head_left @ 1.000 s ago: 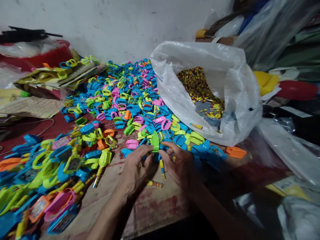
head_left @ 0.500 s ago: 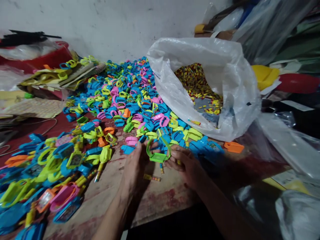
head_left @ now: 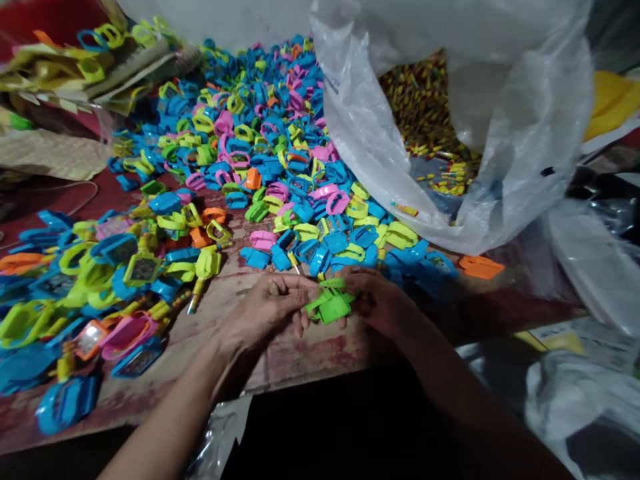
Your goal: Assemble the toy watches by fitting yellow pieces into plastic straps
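Both hands meet over the front of a worn wooden table [head_left: 300, 363]. My left hand [head_left: 270, 310] and my right hand [head_left: 377, 303] each pinch an end of a green plastic toy-watch piece [head_left: 331, 305], held just above the tabletop. Behind the hands lies a big heap of blue, green, pink and orange plastic toy-watch pieces [head_left: 260, 153]. A thin striped stick [head_left: 295, 265] lies just beyond my left fingers.
An open white plastic bag [head_left: 500, 120] holding many small yellow-and-red sticks [head_left: 430, 120] lies at the right. Finished-looking watch pieces with sticks [head_left: 115, 280] crowd the left side. Papers and a red tub [head_left: 60, 40] sit back left. Plastic sheeting [head_left: 590, 267] covers the right edge.
The green piece came down from in front of the heap toward the table edge, turned over between both hands. The camera tilted down and closer.
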`<state>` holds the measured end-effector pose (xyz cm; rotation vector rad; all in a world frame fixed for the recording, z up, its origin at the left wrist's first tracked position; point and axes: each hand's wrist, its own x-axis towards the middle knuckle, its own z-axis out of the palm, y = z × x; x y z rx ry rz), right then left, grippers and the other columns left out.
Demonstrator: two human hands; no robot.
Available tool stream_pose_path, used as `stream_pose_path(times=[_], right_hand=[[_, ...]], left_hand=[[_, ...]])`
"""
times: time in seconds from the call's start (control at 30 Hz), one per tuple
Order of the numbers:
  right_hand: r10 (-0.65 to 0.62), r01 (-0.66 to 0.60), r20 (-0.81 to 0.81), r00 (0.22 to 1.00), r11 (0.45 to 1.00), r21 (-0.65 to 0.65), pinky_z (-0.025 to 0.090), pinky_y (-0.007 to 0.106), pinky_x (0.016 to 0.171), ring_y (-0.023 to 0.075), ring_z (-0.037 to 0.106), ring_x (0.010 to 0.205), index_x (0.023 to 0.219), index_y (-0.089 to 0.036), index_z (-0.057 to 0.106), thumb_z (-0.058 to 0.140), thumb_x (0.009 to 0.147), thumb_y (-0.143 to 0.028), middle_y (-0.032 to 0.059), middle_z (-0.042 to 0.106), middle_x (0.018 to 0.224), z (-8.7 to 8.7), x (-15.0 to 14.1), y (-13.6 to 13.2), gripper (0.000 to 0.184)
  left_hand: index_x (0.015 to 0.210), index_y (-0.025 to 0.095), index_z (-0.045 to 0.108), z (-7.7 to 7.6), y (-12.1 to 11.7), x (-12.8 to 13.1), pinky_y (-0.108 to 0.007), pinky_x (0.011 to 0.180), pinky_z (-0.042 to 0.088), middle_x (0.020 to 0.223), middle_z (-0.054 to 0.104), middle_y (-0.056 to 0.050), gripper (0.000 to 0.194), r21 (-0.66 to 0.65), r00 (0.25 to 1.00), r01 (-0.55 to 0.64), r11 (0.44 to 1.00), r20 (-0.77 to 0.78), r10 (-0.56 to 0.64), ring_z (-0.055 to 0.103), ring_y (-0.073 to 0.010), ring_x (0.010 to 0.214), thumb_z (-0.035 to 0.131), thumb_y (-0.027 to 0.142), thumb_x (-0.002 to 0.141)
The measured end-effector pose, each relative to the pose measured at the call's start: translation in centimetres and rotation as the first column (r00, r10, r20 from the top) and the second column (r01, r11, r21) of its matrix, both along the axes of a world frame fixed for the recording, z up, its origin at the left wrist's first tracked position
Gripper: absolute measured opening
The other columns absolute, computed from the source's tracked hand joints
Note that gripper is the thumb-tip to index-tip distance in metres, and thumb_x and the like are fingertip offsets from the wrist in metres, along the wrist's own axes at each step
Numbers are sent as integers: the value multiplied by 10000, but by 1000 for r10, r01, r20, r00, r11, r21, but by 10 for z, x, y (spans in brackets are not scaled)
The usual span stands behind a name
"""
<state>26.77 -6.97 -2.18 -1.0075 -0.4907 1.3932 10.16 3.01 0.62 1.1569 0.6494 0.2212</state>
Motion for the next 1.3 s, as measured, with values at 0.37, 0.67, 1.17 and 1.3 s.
stream_pose_path(times=[0.37, 0.67, 1.17, 1.3], right_hand=[[138, -137, -3, 990, 990, 40, 510, 287, 502, 80, 314, 423, 469, -225, 486, 649, 637, -265, -83, 291, 457, 4, -22, -3, 238], [138, -137, -104, 985, 990, 22, 491, 279, 479, 42, 161, 434, 442, -208, 433, 629, 575, -215, -85, 278, 511, -4, -25, -4, 236], [195, -186, -178, 964, 980, 66, 583, 378, 605, 43, 279, 416, 487, -195, 471, 712, 621, -243, -93, 350, 513, -16, -30, -3, 280], [190, -187, -76, 979, 981, 46, 541, 305, 553, 84, 411, 477, 480, -187, 441, 716, 614, -233, -77, 359, 507, -11, -30, -5, 309]], left_hand=[[832, 157, 728, 7, -3, -27, -215, 483, 380, 599, 614, -19, 252, 119, 996, 50, 992, -73, -42, 521, -112, 525, 710, 406, 795], [760, 151, 744, 7, -4, -31, -201, 464, 365, 570, 590, -9, 246, 165, 996, 52, 985, -74, -40, 481, -91, 489, 715, 395, 783], [709, 137, 647, 10, 2, -29, -196, 472, 328, 577, 534, 11, 231, 390, 951, 274, 879, -248, -186, 446, -82, 502, 579, 307, 849], [726, 136, 634, 9, -2, -28, -198, 482, 330, 613, 523, 9, 252, 417, 959, 239, 877, -244, -146, 428, -82, 526, 567, 330, 873]])
